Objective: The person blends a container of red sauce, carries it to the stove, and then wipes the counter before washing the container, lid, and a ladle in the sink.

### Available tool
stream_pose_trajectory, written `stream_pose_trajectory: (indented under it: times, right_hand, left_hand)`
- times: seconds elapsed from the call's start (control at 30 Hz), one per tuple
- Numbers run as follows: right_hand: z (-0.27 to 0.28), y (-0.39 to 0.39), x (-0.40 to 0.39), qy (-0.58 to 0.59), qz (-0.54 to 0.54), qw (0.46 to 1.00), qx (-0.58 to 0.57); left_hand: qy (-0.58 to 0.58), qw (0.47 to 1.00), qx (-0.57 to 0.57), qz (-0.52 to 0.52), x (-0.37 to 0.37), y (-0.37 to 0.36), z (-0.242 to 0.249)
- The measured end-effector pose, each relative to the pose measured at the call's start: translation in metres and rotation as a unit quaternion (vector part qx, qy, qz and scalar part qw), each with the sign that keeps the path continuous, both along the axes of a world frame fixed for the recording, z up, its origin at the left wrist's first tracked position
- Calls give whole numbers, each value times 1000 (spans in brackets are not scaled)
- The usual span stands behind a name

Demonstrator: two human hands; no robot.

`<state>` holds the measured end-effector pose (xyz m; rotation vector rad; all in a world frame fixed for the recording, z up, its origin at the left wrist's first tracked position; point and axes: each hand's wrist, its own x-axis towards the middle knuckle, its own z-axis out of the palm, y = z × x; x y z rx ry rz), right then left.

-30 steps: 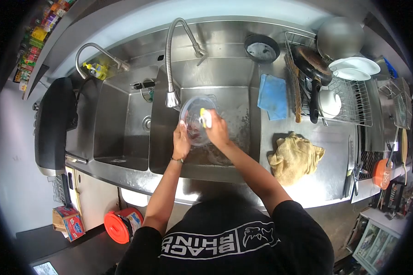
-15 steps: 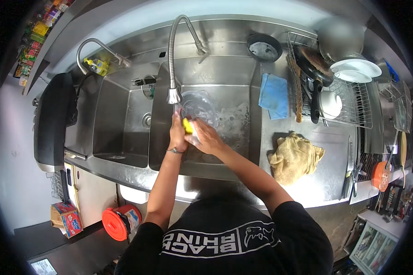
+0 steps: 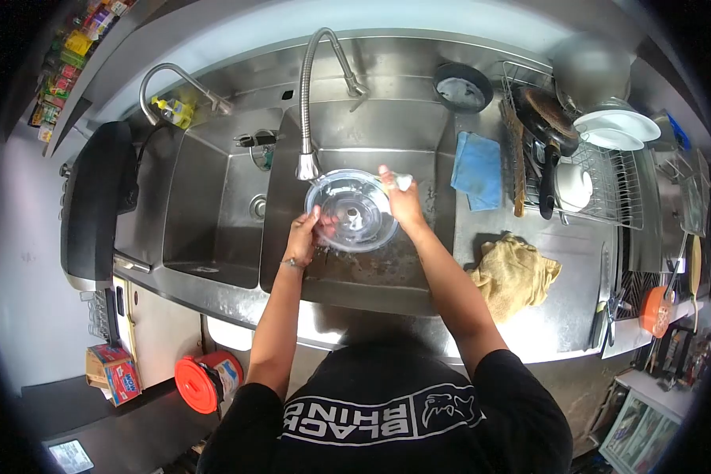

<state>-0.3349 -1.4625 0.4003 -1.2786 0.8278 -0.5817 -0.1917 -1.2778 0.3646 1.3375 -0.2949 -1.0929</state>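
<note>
A clear round bowl (image 3: 354, 237) is held over the right-hand sink basin, below the hanging spout of the flexible tap (image 3: 308, 164). My left hand (image 3: 302, 235) is closed on its left edge, with fingertips showing through the clear wall. At the right rim is my right hand (image 3: 404, 204), closed with the thumb pointing up. A small whitish, foamy-looking thing (image 3: 404, 182) sits against its fingers; I cannot make out whether it is the sponge or suds. The sink basin (image 3: 371, 294) is wet around the bowl.
A second basin (image 3: 205, 237) lies to the left. On the right counter are a blue cloth (image 3: 477, 170), a crumpled tan cloth (image 3: 515, 276), a dark pan (image 3: 461, 88) and a wire dish rack (image 3: 608, 201) with plates. A knife (image 3: 604, 272) lies farther right.
The clear bowl has been lifted from the basin floor into both hands. My hands, together before at a yellow sponge, have parted to either side of it. The yellow no longer shows.
</note>
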Motion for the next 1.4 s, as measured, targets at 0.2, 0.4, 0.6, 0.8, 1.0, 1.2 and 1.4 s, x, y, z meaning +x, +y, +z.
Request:
stream_pose_trajectory:
  times: [0.2,0.4,0.6,0.8,1.0,1.2,1.4]
  right_hand:
    - [-75,7,7,-9,-272,962,-38]
    - [-62,7,0,-35,-321,943,-84]
    - [-50,78,15,-3,99,824,-558]
    - [-52,95,19,-48,16,880,-472]
    - [-39,58,15,-32,-7,905,-425]
    - [-11,76,30,-123,-43,920,-370]
    - [-40,56,38,9,-72,936,-345]
  left_hand:
    - [-104,994,42,6,-24,5,7]
    - [-203,974,34,96,-23,6,7]
    - [-340,930,104,90,-36,-14,7]
    - [-427,891,124,86,-35,-12,23]
    - [-351,925,123,79,-48,-10,34]
    - [-543,828,117,81,-60,-24,42]
    - [-421,889,172,52,-58,-18,47]
